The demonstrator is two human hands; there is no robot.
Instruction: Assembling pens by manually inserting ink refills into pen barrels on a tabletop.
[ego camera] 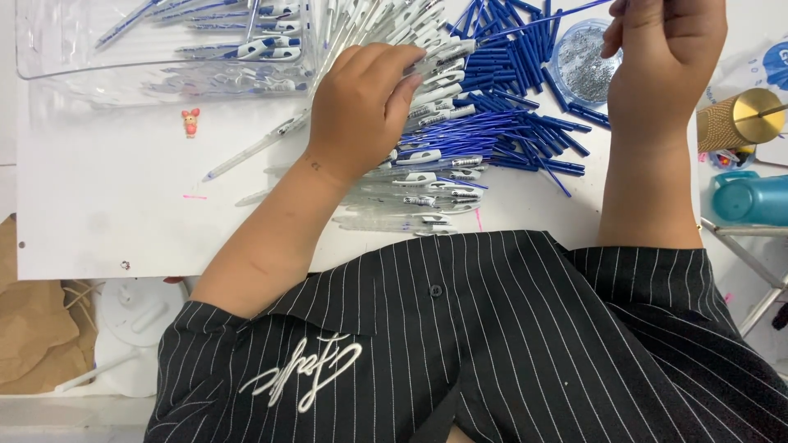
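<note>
On the white bench (107, 197), my left hand (361, 107) is curling over clear pen barrels (410, 176), gripping one, while my right hand (665, 57) is pinching a blue refill (533, 20).

Pen barrels (427, 176) lie left of refills (509, 123); tray (107, 70) farther left.

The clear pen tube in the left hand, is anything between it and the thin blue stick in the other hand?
Nothing visible blocks it. The left hand grips a clear pen barrel over the pile, and the right hand pinches a blue refill whose free end points toward the barrel. Only loose blue caps lie beneath, on the white table.
</note>
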